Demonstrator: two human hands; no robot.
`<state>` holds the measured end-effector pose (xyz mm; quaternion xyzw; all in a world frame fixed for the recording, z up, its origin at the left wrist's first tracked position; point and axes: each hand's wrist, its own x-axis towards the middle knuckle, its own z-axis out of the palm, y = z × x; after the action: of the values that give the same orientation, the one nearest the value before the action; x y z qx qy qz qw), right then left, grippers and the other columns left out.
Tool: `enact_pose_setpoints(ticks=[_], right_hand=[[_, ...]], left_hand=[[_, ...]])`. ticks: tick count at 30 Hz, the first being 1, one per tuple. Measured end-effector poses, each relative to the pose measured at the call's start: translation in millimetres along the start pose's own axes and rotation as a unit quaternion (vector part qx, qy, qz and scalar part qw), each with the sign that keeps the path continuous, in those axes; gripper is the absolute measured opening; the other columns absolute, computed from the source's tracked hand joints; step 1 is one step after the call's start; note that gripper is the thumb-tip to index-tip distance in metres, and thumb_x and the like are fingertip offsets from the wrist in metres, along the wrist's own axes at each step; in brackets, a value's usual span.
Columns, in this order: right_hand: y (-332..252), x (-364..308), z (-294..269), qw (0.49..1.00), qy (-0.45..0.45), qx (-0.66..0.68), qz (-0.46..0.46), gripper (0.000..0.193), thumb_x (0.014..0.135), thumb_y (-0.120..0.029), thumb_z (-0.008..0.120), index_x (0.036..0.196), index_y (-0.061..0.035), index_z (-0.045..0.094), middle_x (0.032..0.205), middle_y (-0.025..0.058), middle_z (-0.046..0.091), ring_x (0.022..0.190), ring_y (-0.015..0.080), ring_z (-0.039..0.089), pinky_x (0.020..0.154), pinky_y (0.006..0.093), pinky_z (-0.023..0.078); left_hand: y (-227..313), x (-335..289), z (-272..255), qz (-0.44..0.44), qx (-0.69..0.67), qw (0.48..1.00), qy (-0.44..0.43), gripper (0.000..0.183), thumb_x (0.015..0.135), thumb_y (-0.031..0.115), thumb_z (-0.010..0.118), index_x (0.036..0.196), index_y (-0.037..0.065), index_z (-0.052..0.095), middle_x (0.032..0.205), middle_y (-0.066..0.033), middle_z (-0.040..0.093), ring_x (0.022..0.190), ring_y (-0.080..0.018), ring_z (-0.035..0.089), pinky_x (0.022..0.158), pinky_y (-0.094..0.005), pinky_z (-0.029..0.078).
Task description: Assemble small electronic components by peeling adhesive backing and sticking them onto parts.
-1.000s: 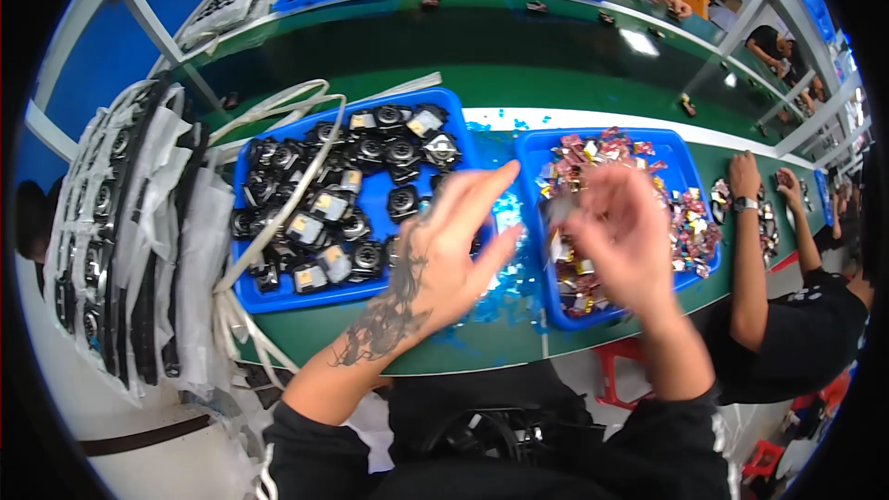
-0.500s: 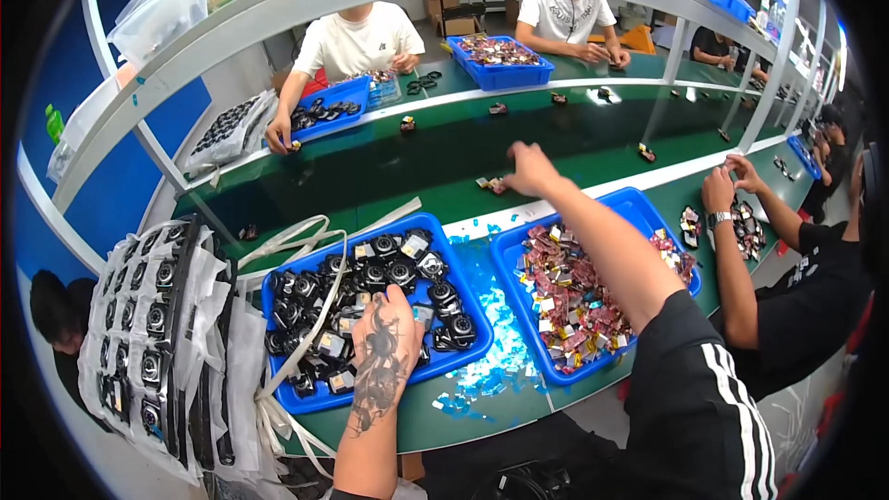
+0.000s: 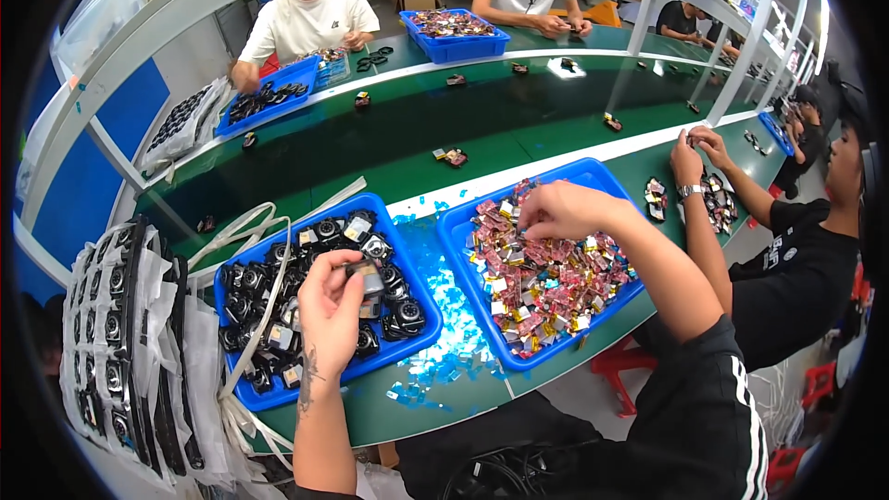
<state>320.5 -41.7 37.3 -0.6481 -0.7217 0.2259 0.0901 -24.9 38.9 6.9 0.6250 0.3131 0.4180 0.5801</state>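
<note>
My left hand [image 3: 331,304] grips a small black watch-like housing [image 3: 368,276] with a pale rectangular face, between thumb and fingers. It hovers over a blue tray [image 3: 431,326] full of similar black housings [image 3: 405,317]. To the right, my right hand [image 3: 567,210] reaches into a second blue tray [image 3: 519,363] heaped with small red circuit boards [image 3: 528,280] that have silver and yellow parts. The right fingers are pinched together just at the pile; whatever lies between them is hidden.
Blue film scraps [image 3: 454,315] litter the green table between the trays. A dark conveyor belt [image 3: 370,153] carries several small assemblies [image 3: 451,157]. Stacked trays of black parts [image 3: 116,324] stand at left, with white straps [image 3: 264,324] hanging. A co-worker [image 3: 787,250] sits at right; others sit across.
My right hand has come back from the belt to the circuit-board tray, leaving an assembly on the belt. My left hand has lifted a black housing from its tray. The view has shifted.
</note>
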Motion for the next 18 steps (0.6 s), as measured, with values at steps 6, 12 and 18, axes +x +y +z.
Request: enact_pose_setpoints(ticks=[6, 12, 18], right_hand=[[-10, -23, 8, 0.981, 0.174, 0.086, 0.008, 0.012, 0.079, -0.006, 0.072, 0.089, -0.0021, 0.066, 0.073, 0.0056, 0.063, 0.073, 0.0129, 0.061, 0.067, 0.0286, 0.049], [-59, -42, 35, 0.891, 0.369, 0.263, 0.005, 0.015, 0.083, -0.001, 0.07, 0.094, -0.0012, 0.061, 0.08, 0.0001, 0.063, 0.073, 0.0055, 0.058, 0.066, 0.0208, 0.045], [-115, -39, 68, 0.849, 0.205, 0.486, -0.019, 0.012, 0.087, -0.004, 0.07, 0.09, -0.0014, 0.059, 0.08, 0.0011, 0.063, 0.072, 0.0037, 0.059, 0.063, 0.0185, 0.047]], left_hand=[[1, -7, 18, -0.127, -0.236, 0.958, -0.098, 0.042, 0.093, 0.005, 0.058, 0.132, 0.008, 0.043, 0.108, -0.0173, 0.065, 0.095, -0.0286, 0.068, 0.082, -0.0341, 0.059], [-13, -18, 24, -0.107, -0.197, 0.968, -0.115, 0.015, 0.093, 0.002, 0.057, 0.104, -0.007, 0.063, 0.11, -0.0132, 0.061, 0.101, -0.0278, 0.066, 0.089, -0.0364, 0.057], [-3, -24, 42, -0.026, -0.137, 0.974, -0.18, 0.023, 0.089, 0.004, 0.066, 0.111, -0.003, 0.067, 0.113, -0.0085, 0.054, 0.102, -0.0183, 0.061, 0.089, -0.0294, 0.052]])
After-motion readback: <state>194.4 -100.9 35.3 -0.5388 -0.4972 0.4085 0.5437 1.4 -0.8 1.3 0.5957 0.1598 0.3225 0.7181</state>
